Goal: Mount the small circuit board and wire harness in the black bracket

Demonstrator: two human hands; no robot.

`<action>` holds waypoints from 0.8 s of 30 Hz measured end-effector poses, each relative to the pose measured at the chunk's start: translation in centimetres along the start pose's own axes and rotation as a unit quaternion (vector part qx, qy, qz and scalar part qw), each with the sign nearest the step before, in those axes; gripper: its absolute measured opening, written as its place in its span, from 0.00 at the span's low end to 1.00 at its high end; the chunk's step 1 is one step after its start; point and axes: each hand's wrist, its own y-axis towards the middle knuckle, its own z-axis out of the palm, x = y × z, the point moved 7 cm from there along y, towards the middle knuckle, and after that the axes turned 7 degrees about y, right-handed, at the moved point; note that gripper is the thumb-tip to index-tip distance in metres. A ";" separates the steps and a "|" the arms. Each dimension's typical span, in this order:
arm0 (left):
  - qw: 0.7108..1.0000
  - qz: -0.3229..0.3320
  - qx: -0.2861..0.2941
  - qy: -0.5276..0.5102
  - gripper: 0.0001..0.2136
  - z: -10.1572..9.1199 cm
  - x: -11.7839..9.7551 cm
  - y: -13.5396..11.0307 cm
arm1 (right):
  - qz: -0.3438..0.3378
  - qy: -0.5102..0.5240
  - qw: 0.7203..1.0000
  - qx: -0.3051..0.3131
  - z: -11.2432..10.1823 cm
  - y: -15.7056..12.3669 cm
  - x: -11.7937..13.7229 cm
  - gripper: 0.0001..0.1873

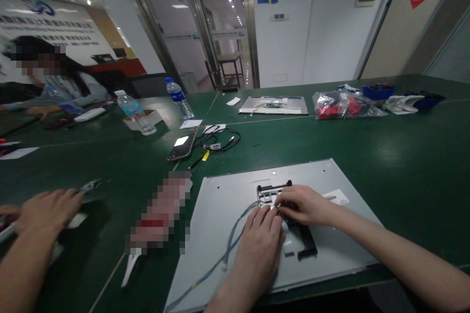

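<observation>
Panel [216, 215]: flat, far edge left-to-right
Cable [208, 272]: long axis slanting, bracket [307, 242] to near-left corner
Left hand [261, 244], right hand [306, 204]: curled; can't tell grasp

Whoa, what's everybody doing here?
Someone's left hand and right hand are close together over the middle of a flat grey panel on a green table. Their fingers hide what they touch, near black parts. Grey cables run across the panel. Another person's hand is off to the left.
</observation>
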 end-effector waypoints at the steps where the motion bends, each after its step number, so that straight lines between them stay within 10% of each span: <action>1: 1.000 0.001 -0.003 -0.001 0.09 0.0 0.0 0.0 | 0.000 -0.001 1.000 0.000 0.0 0.0 0.0 0.07; 24: 1.000 -0.004 0.000 0.003 0.09 0.0 0.0 -0.1 | 0.002 -0.001 1.000 0.010 0.3 0.0 0.0 0.08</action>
